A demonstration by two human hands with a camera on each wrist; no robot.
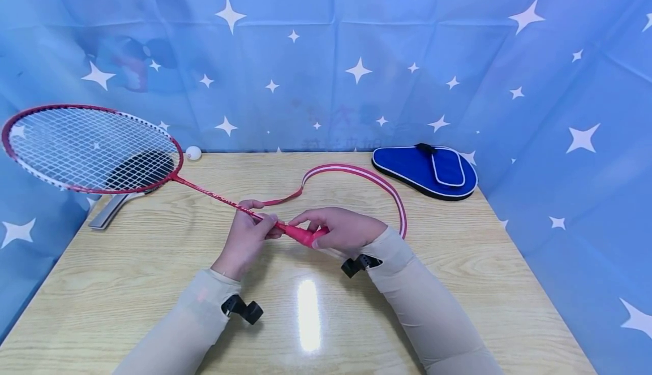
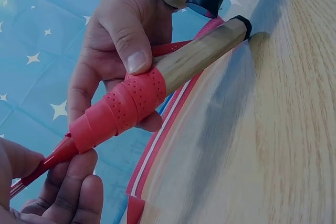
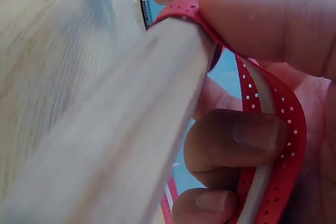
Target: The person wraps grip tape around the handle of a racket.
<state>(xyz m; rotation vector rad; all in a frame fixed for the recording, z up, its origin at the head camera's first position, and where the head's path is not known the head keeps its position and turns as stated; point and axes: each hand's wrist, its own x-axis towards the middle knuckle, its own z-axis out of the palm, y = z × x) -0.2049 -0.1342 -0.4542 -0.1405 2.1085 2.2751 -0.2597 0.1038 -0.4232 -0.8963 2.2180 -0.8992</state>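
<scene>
Red tape [image 2: 119, 106]: wound in rings round the handle, with its last ring under the right thumb. Tiny holes dot it.
Bare wood [image 2: 202, 51]: the pale part of the handle past the right thumb, with a black cap [image 2: 243, 26] at its end.
Racket [image 1: 175, 176]: between both hands, over the table [image 1: 127, 262]; its round head sticks out far past the left fingers.
Loose strip [image 1: 351, 168]: a long bend of it lies past the fingertips of both hands.
Trouble: the rings could come undone if the right thumb lets go. Gaps or lumps could come from a slack pull. A soft left pinch could let the racket roll.
Left hand [image 1: 247, 238]: thumb and fingers pinch the thin red rod [image 1: 209, 192], just beside the tape.
Right hand [image 1: 348, 228]: bent in toward the left one; thumb presses the tape on the wood, other fingers curl round the strip.
Farther off: blue case [image 1: 407, 168] beyond the right fingers; white ball [image 1: 193, 152] and dark paddle [image 1: 108, 212] beyond the left fingers.
</scene>
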